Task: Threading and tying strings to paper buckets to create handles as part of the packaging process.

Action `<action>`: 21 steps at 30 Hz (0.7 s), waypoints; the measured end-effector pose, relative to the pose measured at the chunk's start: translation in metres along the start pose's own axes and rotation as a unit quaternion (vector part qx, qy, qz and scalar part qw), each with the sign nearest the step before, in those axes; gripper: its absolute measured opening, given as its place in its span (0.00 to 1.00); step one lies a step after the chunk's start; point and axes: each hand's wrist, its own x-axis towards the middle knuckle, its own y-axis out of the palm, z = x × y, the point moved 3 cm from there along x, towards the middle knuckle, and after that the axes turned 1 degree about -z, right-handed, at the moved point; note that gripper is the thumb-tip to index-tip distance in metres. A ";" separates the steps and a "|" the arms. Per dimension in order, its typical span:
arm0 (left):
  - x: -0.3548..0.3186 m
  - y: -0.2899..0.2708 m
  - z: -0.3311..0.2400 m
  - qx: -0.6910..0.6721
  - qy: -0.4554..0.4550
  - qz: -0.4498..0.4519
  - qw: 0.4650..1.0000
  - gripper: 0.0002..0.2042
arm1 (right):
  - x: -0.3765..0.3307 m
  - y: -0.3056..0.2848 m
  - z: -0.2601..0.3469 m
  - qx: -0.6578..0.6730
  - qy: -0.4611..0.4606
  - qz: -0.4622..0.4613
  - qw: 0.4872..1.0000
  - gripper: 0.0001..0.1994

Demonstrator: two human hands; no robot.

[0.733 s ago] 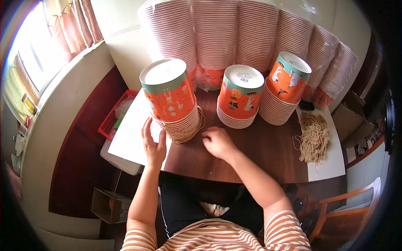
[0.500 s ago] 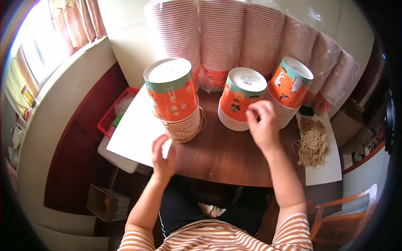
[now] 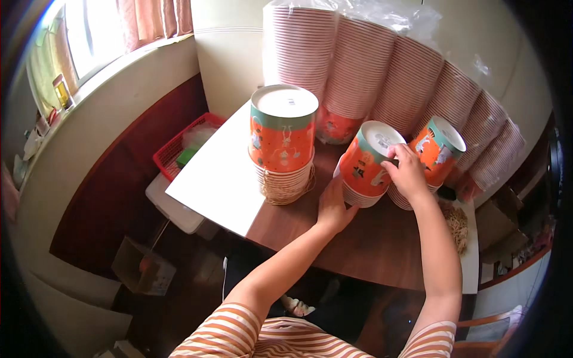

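Note:
Three short stacks of upturned orange paper buckets with green bands stand on the table. Between my two hands is the middle bucket stack (image 3: 365, 164), leaning slightly. My left hand (image 3: 335, 207) curves round its lower left side, the fingertips partly hidden behind it. At its upper right, my right hand (image 3: 410, 172) has thumb and fingers bent against the top bucket. Apart from both hands, the left bucket stack (image 3: 282, 143) has thin tan strings (image 3: 285, 190) looped round its lower rims. Close behind my right hand stands the right bucket stack (image 3: 437, 149), its lower part partly covered.
Tall plastic-wrapped bucket stacks (image 3: 361, 71) line the back of the brown table (image 3: 370, 250). A white board (image 3: 218, 185) covers its left part. Tan string (image 3: 455, 227) lies in a bundle at the right. A red basket (image 3: 170, 158) and a chair (image 3: 489, 331) flank the table.
The view has shifted, so the table sits further right in it. My left hand has gone from beside the left stack to the middle one. My right hand stays at the middle stack.

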 end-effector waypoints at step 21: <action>-0.004 0.003 0.019 0.016 0.009 -0.011 1.000 0.39 | -0.004 -0.099 0.080 -0.017 -0.085 -0.308 0.948 0.06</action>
